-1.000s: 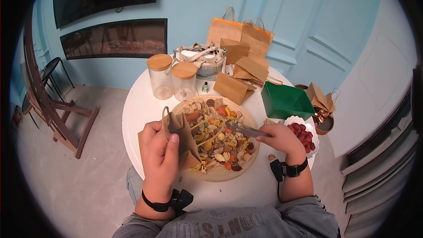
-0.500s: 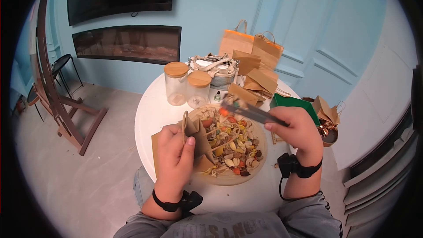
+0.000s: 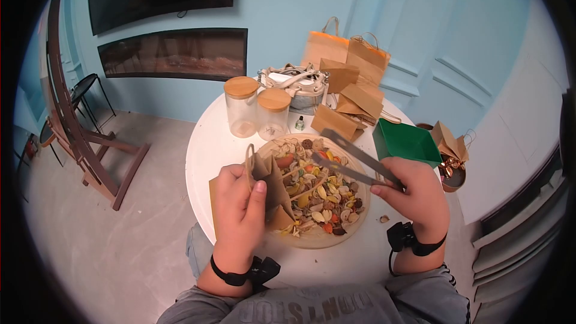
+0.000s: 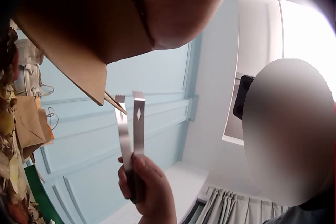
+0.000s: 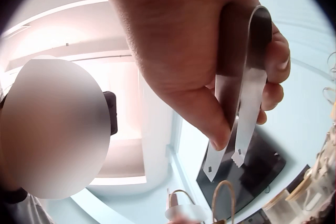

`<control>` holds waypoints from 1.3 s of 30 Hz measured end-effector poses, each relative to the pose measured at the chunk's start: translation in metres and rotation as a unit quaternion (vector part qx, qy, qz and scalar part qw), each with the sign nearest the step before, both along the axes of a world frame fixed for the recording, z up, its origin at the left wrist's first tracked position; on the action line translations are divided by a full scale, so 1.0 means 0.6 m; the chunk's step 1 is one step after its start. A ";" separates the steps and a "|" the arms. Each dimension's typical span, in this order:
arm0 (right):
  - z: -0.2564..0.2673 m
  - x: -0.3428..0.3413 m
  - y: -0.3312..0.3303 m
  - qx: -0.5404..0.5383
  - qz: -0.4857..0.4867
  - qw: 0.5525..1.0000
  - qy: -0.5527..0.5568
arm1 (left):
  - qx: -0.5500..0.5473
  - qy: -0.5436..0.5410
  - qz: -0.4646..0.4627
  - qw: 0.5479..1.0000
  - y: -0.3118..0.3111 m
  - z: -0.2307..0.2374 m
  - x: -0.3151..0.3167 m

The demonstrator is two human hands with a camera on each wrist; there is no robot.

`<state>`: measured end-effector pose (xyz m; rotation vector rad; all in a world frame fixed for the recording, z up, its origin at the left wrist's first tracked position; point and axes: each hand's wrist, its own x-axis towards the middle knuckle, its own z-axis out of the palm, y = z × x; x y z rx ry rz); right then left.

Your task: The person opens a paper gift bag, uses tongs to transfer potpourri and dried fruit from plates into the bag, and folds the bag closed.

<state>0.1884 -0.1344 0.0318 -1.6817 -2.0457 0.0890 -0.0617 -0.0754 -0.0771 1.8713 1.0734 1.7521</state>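
The left hand (image 3: 239,207) clamps its fingers on the paper bag (image 3: 277,187), presumably steadying it near the dried potpourri (image 3: 329,199), while the right hand (image 3: 419,193) curls its fingers round the tongs (image 3: 363,157), whose separated tips extend beyond them, apparently for reach.

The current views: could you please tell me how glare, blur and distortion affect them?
Head view: fisheye bowing and black corners; left wrist view: blown-out glare at upper right, sheen on the tongs, a blurred oval; right wrist view: pinkish glare left of the right hand, another blurred oval.
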 end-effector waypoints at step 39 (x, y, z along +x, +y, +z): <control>-0.152 0.099 0.037 -0.282 -0.122 0.951 -0.043 | -0.002 -0.021 -0.018 1.000 0.002 -0.010 0.019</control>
